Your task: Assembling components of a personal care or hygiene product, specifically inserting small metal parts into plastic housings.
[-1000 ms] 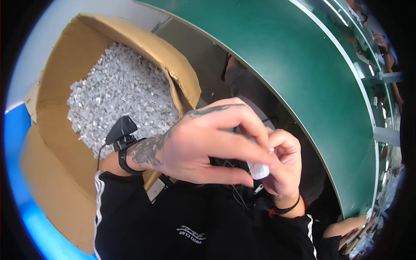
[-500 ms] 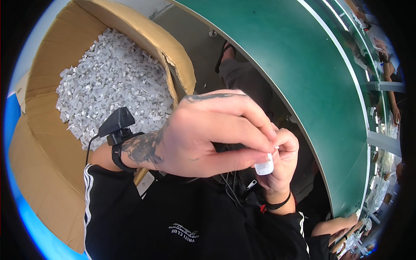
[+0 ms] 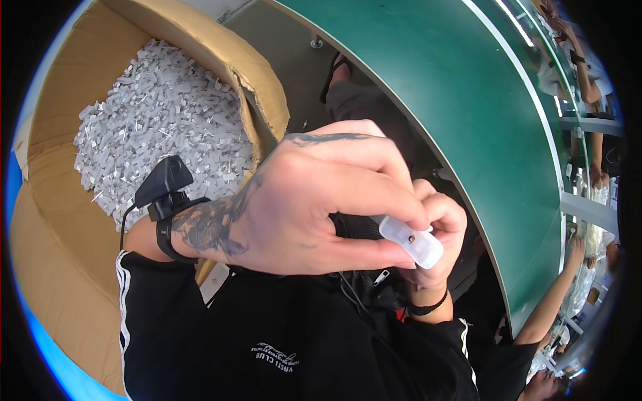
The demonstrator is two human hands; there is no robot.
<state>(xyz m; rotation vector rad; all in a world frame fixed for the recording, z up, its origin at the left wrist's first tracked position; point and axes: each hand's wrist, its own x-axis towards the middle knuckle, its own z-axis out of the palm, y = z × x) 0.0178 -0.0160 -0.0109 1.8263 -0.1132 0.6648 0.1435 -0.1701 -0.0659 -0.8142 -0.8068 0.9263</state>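
Note:
Between the thumb and fingers of my left hand [image 3: 328, 194] is a small oblong piece of translucent white plastic [image 3: 420, 248], with a tiny dark reddish spot near its middle. The left fingers are closed on it in a pinch. Just behind and to the right, my right hand [image 3: 447, 230] has its fingers curled close against the piece. A tiny white tip shows by the right fingers; what they hold is mostly hidden by the left hand and the piece. Both hands are in front of my chest.
A large cardboard box [image 3: 50, 194] at left holds a heap of small white plastic pieces [image 3: 167, 120]. A curved-looking green table [image 3: 461, 100] runs along the right. A black device [image 3: 164, 190] is strapped to my left wrist. Other people's arms [image 3: 558, 294] show at far right.
The white plastic piece has turned so its longer face and dark spot now show. Both hands remain together; the view has shifted slightly. A co-worker's arm at right now reaches farther up.

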